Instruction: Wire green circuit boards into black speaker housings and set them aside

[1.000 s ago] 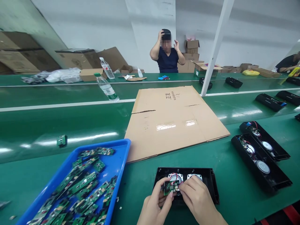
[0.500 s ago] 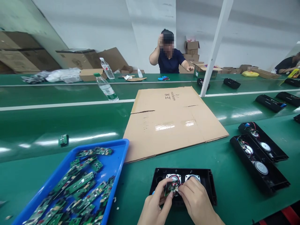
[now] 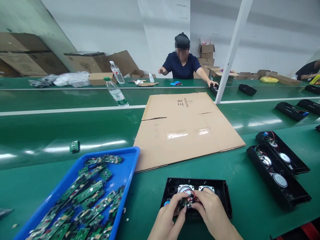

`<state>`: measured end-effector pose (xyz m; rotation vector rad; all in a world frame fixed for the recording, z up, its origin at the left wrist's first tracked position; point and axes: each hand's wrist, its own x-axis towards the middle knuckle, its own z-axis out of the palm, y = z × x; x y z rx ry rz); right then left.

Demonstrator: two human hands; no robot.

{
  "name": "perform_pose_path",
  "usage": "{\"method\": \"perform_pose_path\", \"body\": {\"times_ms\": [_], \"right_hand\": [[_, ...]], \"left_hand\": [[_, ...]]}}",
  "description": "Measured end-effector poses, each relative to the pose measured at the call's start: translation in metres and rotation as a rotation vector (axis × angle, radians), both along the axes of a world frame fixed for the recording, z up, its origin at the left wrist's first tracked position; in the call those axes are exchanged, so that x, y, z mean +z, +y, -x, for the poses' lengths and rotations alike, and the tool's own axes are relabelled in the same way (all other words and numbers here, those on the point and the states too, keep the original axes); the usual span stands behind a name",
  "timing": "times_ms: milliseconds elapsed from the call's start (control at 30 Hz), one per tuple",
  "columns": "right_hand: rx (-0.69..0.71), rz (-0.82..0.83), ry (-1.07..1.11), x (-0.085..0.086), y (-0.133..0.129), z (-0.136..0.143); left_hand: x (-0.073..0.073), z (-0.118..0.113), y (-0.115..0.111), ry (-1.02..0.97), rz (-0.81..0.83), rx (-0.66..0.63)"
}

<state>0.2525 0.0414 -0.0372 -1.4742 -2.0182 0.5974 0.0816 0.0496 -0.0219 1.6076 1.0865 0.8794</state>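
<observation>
A black speaker housing point(image 3: 225, 200) with two round speakers lies on the green bench in front of me. Over its left speaker, my left hand point(image 3: 172, 213) pinches a small circuit board point(image 3: 183, 203) between thumb and fingers. My right hand point(image 3: 210, 208) is closed at the board's right side, its fingertips by the red wires point(image 3: 192, 192); what exactly they pinch is too small to make out. Left of the housing stands a blue tray point(image 3: 132, 166) holding several green circuit boards point(image 3: 87, 193).
Beyond the housing lies a flat cardboard sheet point(image 3: 185, 133). Two open black housings point(image 3: 277, 166) are at the right. Two bottles point(image 3: 117, 93) stand further back left, near a white post point(image 3: 231, 50). A person point(image 3: 183, 63) sits across the bench.
The board in my left hand has tilted, and my right fingers have shifted slightly up beside it. The person opposite has lowered one hand from the head and reached the other to a black housing.
</observation>
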Motion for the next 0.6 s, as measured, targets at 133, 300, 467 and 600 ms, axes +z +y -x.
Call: {"method": "perform_pose_path", "body": {"times_ms": [133, 300, 467, 600], "right_hand": [[-0.015, 0.005, 0.002, -0.002, 0.003, 0.001], [-0.029, -0.017, 0.011, 0.0, 0.0, 0.001], [-0.093, 0.071, 0.025, 0.014, -0.007, -0.028], [-0.125, -0.004, -0.138, 0.027, -0.008, -0.049]], "left_hand": [[0.003, -0.001, 0.002, 0.014, 0.003, -0.004], [0.009, -0.007, 0.0, -0.02, 0.091, 0.035], [0.007, -0.002, -0.003, 0.008, 0.179, 0.113], [0.003, 0.007, -0.001, 0.087, 0.162, 0.196]]}}
